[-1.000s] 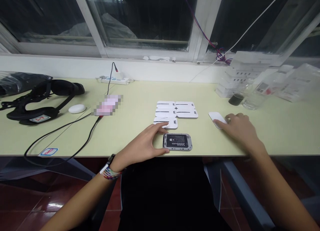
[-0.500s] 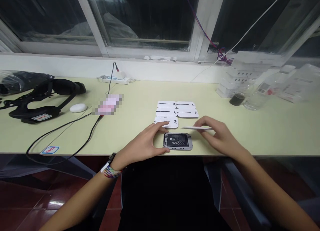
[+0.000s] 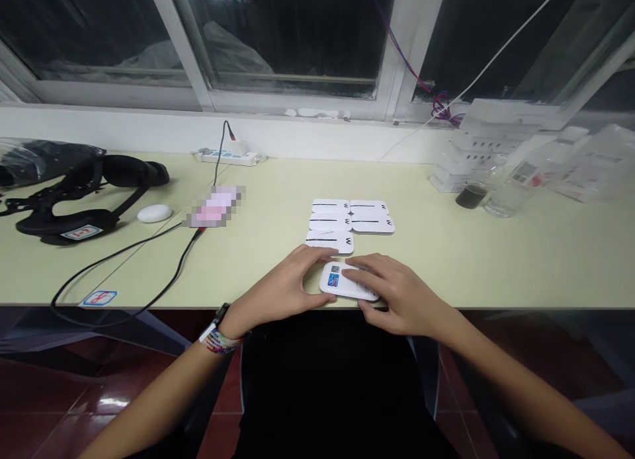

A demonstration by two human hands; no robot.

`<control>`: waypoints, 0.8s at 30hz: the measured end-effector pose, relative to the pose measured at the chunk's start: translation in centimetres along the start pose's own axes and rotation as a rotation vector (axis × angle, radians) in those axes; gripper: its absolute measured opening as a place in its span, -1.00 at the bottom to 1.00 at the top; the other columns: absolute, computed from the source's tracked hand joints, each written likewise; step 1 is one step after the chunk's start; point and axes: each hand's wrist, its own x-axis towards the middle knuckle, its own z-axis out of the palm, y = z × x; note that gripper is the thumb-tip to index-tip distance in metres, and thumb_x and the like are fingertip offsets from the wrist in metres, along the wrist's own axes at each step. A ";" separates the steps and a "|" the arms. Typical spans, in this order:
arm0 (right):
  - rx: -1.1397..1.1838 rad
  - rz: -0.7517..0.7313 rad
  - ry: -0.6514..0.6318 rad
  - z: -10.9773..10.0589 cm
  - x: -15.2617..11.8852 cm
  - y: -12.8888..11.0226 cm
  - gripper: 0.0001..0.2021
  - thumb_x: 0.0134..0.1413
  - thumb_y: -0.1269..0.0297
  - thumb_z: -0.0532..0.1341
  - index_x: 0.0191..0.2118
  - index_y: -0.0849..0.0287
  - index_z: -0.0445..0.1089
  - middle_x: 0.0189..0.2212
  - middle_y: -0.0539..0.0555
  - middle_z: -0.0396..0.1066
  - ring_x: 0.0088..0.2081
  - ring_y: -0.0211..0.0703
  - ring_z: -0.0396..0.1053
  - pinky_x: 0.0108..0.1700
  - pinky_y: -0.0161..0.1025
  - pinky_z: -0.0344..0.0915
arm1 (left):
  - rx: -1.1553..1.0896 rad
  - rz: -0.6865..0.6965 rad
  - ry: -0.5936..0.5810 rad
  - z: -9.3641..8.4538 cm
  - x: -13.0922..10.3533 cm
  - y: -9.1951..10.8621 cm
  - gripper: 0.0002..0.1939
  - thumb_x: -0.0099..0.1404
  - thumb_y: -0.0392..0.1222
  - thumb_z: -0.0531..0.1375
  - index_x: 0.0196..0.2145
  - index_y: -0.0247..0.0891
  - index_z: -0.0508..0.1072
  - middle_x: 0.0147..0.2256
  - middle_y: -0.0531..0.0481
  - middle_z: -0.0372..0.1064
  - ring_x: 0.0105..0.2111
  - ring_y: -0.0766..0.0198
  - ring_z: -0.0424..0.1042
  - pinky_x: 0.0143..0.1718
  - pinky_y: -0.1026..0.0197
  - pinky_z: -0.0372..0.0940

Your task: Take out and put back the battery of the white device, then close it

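Note:
A white back cover (image 3: 347, 287) with a blue sticker and a small square code lies over the small battery-powered device at the table's front edge. The device's battery is hidden beneath it. My left hand (image 3: 280, 288) holds the left end, thumb at the near side and fingers at the far side. From the right, my right hand (image 3: 404, 295) grips the cover, with fingers on top and the thumb along the near edge. Whether the cover sits fully flush cannot be made out. Just beyond lie several similar white rounded devices (image 3: 330, 239) with black markings.
To the left are a black headset (image 3: 84, 224), a white oval object (image 3: 154, 213), a blurred pink item (image 3: 215, 208) on a black cable, and a power strip (image 3: 231, 157). White boxes (image 3: 489, 145), a dark-liquid container (image 3: 470, 196) and a clear bottle (image 3: 513, 184) stand at right.
My right hand has moved left and down, bringing the cover from beside the device onto it. The battery, visible before, is now covered. My left hand has stayed in place.

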 end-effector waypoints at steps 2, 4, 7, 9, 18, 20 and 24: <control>0.025 0.020 0.005 0.0 -0.2 0.1 -0.48 0.37 0.27 0.26 0.39 -0.02 0.33 0.29 0.22 0.43 0.26 0.20 0.42 0.23 0.22 0.47 | 0.004 0.027 -0.007 -0.1 0.1 0.1 -0.43 0.36 -0.01 0.43 0.27 0.00 0.42 0.20 -0.09 0.44 0.26 -0.09 0.40 0.31 -0.20 0.34; 0.050 0.025 -0.001 -0.1 -0.3 0.3 -0.48 0.40 0.28 0.24 0.41 -0.07 0.31 0.32 0.19 0.43 0.28 0.18 0.42 0.25 0.23 0.46 | 0.005 0.046 -0.006 -0.1 0.1 0.2 -0.50 0.37 -0.02 0.42 0.21 -0.01 0.46 0.16 -0.08 0.47 0.23 -0.08 0.42 0.28 -0.19 0.37; 0.090 0.027 -0.010 -0.2 -0.4 0.6 -0.49 0.43 0.32 0.21 0.41 -0.07 0.32 0.34 0.17 0.42 0.30 0.14 0.41 0.27 0.21 0.46 | 0.002 0.065 -0.004 -0.1 0.2 0.2 -0.52 0.38 -0.04 0.42 0.20 -0.02 0.48 0.14 -0.08 0.48 0.22 -0.08 0.41 0.28 -0.19 0.36; 0.115 0.036 -0.011 -0.3 -0.4 0.6 -0.51 0.44 0.35 0.19 0.40 -0.06 0.34 0.33 0.16 0.43 0.30 0.11 0.42 0.28 0.18 0.46 | 0.001 0.076 -0.008 -0.2 0.2 0.2 -0.53 0.40 -0.04 0.41 0.21 -0.03 0.48 0.14 -0.09 0.48 0.22 -0.07 0.40 0.28 -0.19 0.35; 0.145 0.053 -0.013 -0.8 -1.0 0.8 -0.48 0.39 0.33 0.26 0.40 -0.05 0.34 0.37 0.18 0.37 0.36 0.13 0.35 0.33 0.21 0.44 | 0.019 0.090 -0.017 -0.3 0.1 0.3 -0.54 0.42 -0.06 0.40 0.22 -0.03 0.46 0.13 -0.08 0.47 0.22 -0.03 0.40 0.28 -0.15 0.35; 0.138 0.052 0.014 -1.1 -1.5 0.9 -0.46 0.37 0.31 0.28 0.40 -0.09 0.32 0.37 0.17 0.36 0.37 0.15 0.35 0.32 0.22 0.46 | 0.025 0.109 -0.010 -0.2 0.0 0.3 -0.52 0.42 -0.09 0.40 0.24 -0.02 0.46 0.16 -0.09 0.45 0.24 -0.04 0.39 0.30 -0.17 0.34; 0.127 0.071 0.031 -1.3 -2.6 0.9 -0.45 0.40 0.28 0.30 0.43 -0.10 0.30 0.31 0.19 0.43 0.32 0.15 0.41 0.27 0.19 0.52 | 0.064 0.172 0.022 0.0 -0.1 0.3 -0.51 0.43 -0.14 0.38 0.26 -0.04 0.46 0.19 -0.12 0.44 0.26 -0.05 0.39 0.31 -0.18 0.36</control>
